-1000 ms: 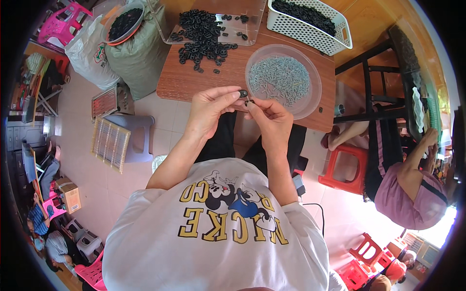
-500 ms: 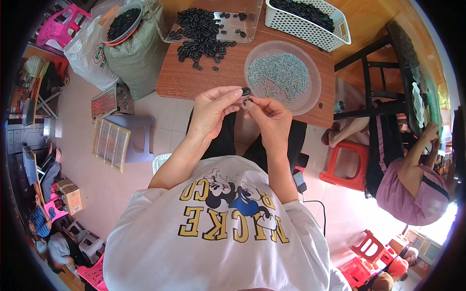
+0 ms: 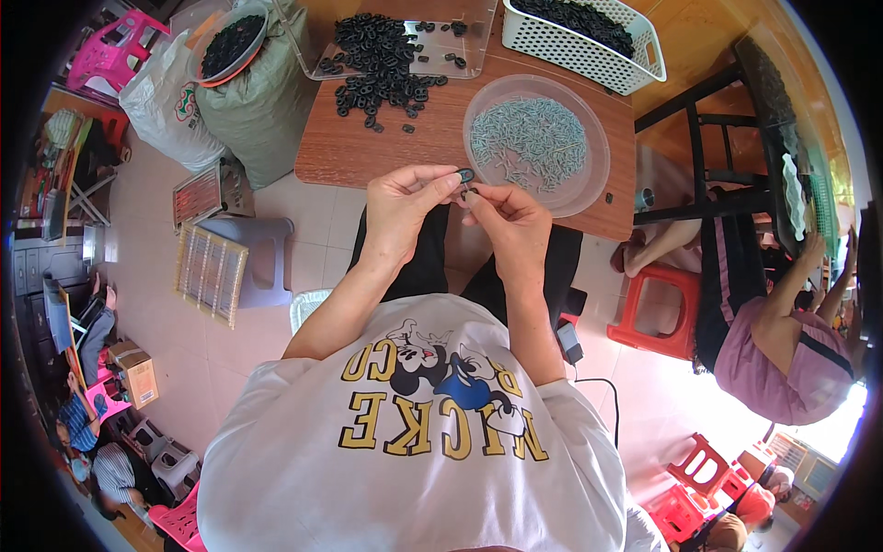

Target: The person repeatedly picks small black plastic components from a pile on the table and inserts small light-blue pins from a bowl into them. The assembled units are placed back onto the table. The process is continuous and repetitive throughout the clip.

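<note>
Above the near edge of the table, my left hand [image 3: 401,204] pinches a small black oval plastic piece [image 3: 466,174] between thumb and fingers. Close against it, my right hand [image 3: 513,226] is closed in a pinch on a small dark part [image 3: 470,195], mostly covered by the fingertips. A thin pale pin or screw seems to run between the two parts, too small to be sure. Beyond my right hand a round clear plastic tub [image 3: 598,166] holds many silvery screws [image 3: 529,138]. Loose black oval pieces [image 3: 377,51] lie heaped beyond my left hand.
The heap spills from a clear tray [image 3: 474,63] onto the brown wooden table [image 3: 336,138]. A white perforated basket [image 3: 589,63] of black pieces stands at the far right. Sacks [image 3: 253,129] stand left, a red stool [image 3: 655,313] right. A co-worker [image 3: 782,354] sits at the right.
My hands stay almost in place. The black oval piece has tilted slightly, and a thin pale line now shows between the fingertips. The co-worker's arms at the right have shifted.
</note>
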### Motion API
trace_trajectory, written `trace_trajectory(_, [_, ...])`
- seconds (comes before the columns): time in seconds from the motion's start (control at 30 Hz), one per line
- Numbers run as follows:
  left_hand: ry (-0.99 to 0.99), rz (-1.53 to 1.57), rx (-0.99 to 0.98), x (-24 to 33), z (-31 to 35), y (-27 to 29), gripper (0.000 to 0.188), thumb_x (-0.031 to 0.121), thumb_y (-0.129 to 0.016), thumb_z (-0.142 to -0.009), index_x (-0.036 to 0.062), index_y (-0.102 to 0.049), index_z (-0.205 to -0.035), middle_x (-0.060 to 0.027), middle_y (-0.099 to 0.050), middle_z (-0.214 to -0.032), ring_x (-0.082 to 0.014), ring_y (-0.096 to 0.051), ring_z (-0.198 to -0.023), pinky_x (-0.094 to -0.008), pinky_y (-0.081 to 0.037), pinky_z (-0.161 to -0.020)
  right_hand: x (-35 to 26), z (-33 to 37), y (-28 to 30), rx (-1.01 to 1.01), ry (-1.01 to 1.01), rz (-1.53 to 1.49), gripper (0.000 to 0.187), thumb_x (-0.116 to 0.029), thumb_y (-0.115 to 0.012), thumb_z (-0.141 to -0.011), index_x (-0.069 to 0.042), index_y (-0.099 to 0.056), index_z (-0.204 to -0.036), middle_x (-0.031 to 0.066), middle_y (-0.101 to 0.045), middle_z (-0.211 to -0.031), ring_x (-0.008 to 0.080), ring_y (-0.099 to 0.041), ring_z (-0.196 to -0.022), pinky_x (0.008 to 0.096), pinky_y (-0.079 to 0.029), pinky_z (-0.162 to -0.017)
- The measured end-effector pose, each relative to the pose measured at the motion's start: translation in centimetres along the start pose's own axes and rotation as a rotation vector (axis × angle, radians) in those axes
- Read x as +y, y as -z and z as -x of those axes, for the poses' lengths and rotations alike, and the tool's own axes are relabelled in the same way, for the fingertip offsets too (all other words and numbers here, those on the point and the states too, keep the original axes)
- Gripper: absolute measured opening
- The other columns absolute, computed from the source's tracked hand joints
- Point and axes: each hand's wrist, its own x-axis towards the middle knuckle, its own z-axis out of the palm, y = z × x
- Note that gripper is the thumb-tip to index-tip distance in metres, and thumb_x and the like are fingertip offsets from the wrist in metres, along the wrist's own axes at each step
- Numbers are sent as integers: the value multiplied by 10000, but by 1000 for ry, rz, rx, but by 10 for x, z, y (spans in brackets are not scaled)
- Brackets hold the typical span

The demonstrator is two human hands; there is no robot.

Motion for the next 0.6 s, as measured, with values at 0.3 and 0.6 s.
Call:
trace_trajectory(0.3, [29, 25, 4, -5, 0, 4, 159, 26, -662, -807, -55, -655, -943, -145, -670, -848, -169, -645, -717, -268, -531, -683, 4, -2, 0, -21, -13, -27, 126, -1, -659, -788, 66, -643, -893, 94, -672, -783, 107, -625, -631, 194, -485, -578])
trace_trajectory(0.6, [47, -26, -21, -6, 2, 7, 199, 26, -654, -812, -49, -652, -996, -123, -674, -847, -154, -645, -726, -244, -515, -686, 6, -3, 0, -12, -54, -53, 208, 6, -653, -786, 64, -613, -981, 103, -670, -775, 114, -625, -620, 187, -477, -571])
